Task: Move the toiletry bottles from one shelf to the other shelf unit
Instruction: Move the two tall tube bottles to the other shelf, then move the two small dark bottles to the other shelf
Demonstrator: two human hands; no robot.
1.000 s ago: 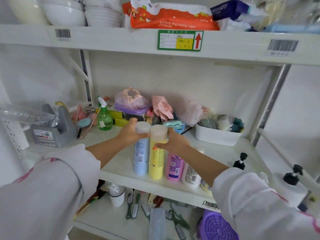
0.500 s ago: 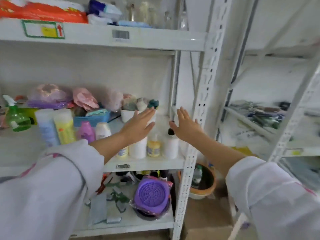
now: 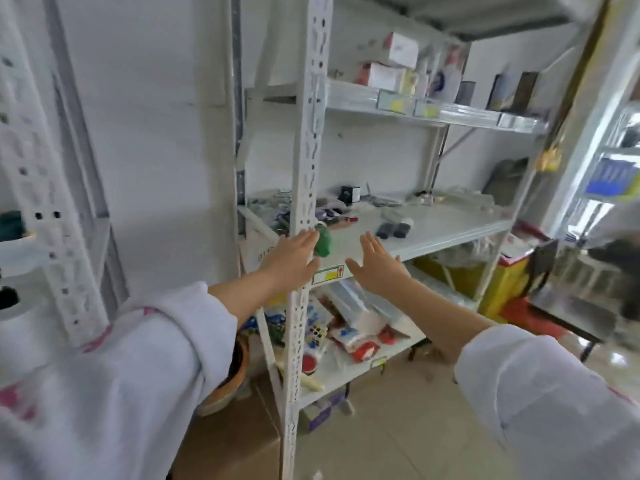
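- A white-walled storeroom holds a white metal shelf unit [image 3: 446, 233], its perforated front post [image 3: 306, 168] rising through the middle of the view above a pale tiled floor [image 3: 398, 438].
- A person in white sleeves reaches both arms toward the middle shelf; no toiletry bottles can be made out in either hand, and the small items on the shelves are too blurred to tell whether any is a bottle.
- The left hand [image 3: 294, 259] is spread flat with straight fingers, holding nothing, in front of the post at the shelf's front edge.
- The right hand [image 3: 377, 265] is likewise flat and empty, fingers extended toward the shelf, just beside the left.
- A green object [image 3: 323, 241] sits at the shelf edge just beyond the left fingertips.
- Two dark small items [image 3: 393, 229] lie further back on the middle shelf.
- Boxes [image 3: 398, 69] line the top shelf; coloured packets [image 3: 349, 332] crowd the lower one.
- A yellow bin [image 3: 498, 289] stands at right.
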